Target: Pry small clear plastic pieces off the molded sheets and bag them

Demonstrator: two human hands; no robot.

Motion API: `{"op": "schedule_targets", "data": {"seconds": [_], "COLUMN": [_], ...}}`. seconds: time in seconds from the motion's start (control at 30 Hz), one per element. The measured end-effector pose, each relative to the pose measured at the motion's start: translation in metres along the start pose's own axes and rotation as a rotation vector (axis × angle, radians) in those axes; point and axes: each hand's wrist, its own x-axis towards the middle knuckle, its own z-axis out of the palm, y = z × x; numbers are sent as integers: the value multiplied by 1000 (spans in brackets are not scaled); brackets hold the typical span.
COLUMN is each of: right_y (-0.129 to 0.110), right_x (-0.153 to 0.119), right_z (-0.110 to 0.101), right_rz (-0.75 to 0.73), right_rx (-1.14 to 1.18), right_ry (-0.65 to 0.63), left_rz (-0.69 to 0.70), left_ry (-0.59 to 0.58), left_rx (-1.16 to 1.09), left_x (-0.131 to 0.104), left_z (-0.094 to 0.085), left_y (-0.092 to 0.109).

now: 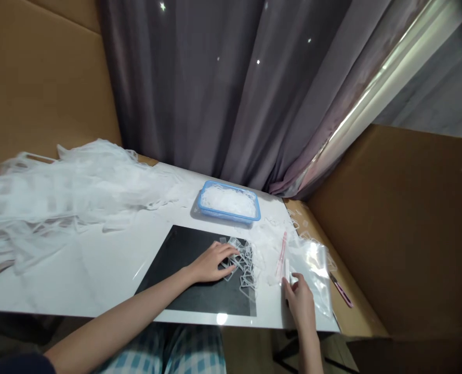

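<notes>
My left hand (214, 262) lies over a black mat (199, 298), fingers spread at the edge of a pile of small clear plastic frames (247, 259). Its fingertips touch the nearest frames. At the table's right side, my right hand (301, 298) has its thumb and fingers closed around the lower end of a slim white stick-like thing (287, 269), whose kind I cannot make out. Just left of that stick lie pink tweezers (281, 253). A clear plastic bag (316, 270) lies flat beyond my right fingers.
Behind the mat stands a blue tray (228, 214) heaped with whitish pieces. A large heap of translucent plastic strips (78, 187) covers the table's left side. A pink-handled cutter (342, 292) lies on cardboard at the right. Cardboard walls (406, 234) and a grey curtain (215, 93) enclose the white table (98, 270).
</notes>
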Motion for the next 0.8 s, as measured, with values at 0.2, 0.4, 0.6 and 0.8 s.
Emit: {"op": "schedule_targets", "data": {"seconds": [0.2, 0.4, 0.6, 0.8], "right_y": [-40, -69, -87, -117], "right_x": [-16, -48, -63, -46], "right_z": [18, 65, 80, 87], "right_rz": [-270, -397, -420, -481], "right_rx": [26, 62, 121, 69], "right_ry": [-169, -339, -308, -198], "left_rz": [-56, -180, -220, -211], "left_ry": [301, 484, 501, 464], "left_rx": [-30, -139, -157, -170], "left_x": [4, 8, 8, 7], "left_z": [-6, -14, -13, -13], "left_y": [-14, -31, -36, -34]}}
